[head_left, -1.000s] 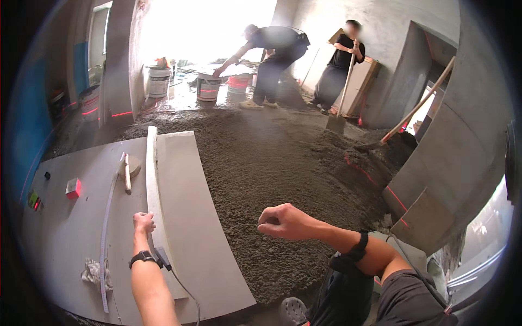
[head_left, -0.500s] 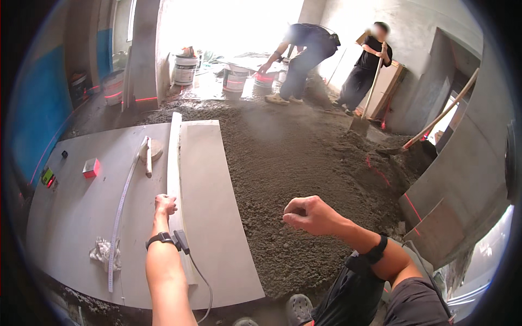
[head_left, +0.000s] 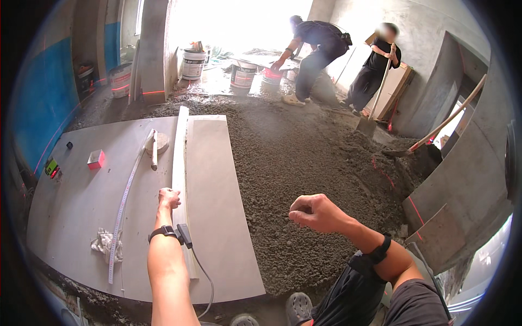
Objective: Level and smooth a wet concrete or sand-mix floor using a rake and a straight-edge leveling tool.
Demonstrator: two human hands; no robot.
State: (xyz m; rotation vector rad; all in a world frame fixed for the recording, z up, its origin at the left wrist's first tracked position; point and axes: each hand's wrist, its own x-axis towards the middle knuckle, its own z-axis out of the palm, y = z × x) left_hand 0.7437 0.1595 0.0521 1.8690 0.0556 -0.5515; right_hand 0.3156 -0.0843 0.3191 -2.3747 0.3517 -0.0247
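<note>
A large pale grey board (head_left: 215, 217) lies to my left, with a long white straight bar (head_left: 180, 146) along it. Right beside that bar, my left hand (head_left: 169, 198) is closed in a fist-like grip over the board; what its fingers hold, if anything, is hidden. My right hand (head_left: 315, 212) hangs above wet grey mortar (head_left: 283, 163), its fingers loosely bent, a gap showing between thumb and fingers and nothing visible in it. A ruled measuring tape (head_left: 120, 212) curves across the board. Near its far end, a short pale stick (head_left: 155, 152) rests against a round greyish disc (head_left: 162, 140).
On the board sit a small white box (head_left: 96, 159), a green-black device (head_left: 52, 167) and a crumpled white rag (head_left: 102, 242). Buckets (head_left: 194, 64) stand at the back, near a bending person (head_left: 321, 43). Another person (head_left: 376, 70) holds a shovel (head_left: 375, 103); a second shovel (head_left: 448, 117) leans right.
The whole view has shifted slightly, moving the background right. Both hands keep nearly the same pose; the bending person still reaches down at a bucket.
</note>
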